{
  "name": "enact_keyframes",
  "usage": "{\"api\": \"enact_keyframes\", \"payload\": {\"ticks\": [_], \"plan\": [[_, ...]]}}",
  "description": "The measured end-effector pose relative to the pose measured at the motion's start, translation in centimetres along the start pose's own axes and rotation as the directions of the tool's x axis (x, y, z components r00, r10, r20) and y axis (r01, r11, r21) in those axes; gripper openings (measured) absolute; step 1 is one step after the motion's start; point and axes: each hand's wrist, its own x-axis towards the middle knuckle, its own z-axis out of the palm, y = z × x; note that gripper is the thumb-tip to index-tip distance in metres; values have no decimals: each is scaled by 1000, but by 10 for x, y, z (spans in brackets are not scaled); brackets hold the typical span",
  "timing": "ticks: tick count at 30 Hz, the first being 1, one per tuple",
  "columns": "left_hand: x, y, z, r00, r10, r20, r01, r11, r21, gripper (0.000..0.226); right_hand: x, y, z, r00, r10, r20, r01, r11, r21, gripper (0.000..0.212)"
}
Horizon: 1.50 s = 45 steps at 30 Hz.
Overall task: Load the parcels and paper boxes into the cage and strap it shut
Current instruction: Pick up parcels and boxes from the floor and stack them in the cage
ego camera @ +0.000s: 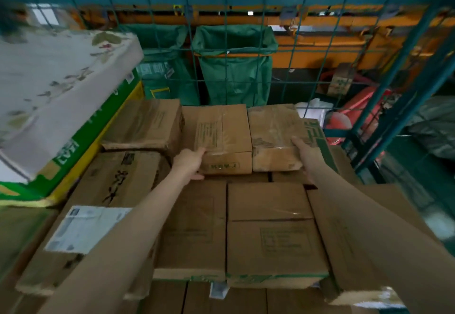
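Note:
Several brown cardboard boxes are stacked inside the green wire cage [290, 50]. On the far top row, two small boxes stand side by side: a middle box [221, 129] and a taped right box [273, 131]. My left hand [189, 163] grips the near left corner of the middle box, fingers on top and thumb under its edge. My right hand [304, 149] lies against the near right edge of the taped box, fingers straight. A third small box [145, 124] sits to the left of them.
A white floral box [56, 87] lies on a green and yellow carton [81, 146] at the left. Larger cartons [273, 232] fill the near layer. Behind the mesh hang green sacks [234, 67]; orange machinery and red items stand beyond.

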Motion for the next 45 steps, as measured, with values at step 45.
{"api": "enact_keyframes", "payload": {"ticks": [45], "plan": [[-240, -95, -7, 992, 125, -28, -125, 906, -403, 29, -240, 43, -79, 898, 102, 428, -119, 993, 12, 36]]}}
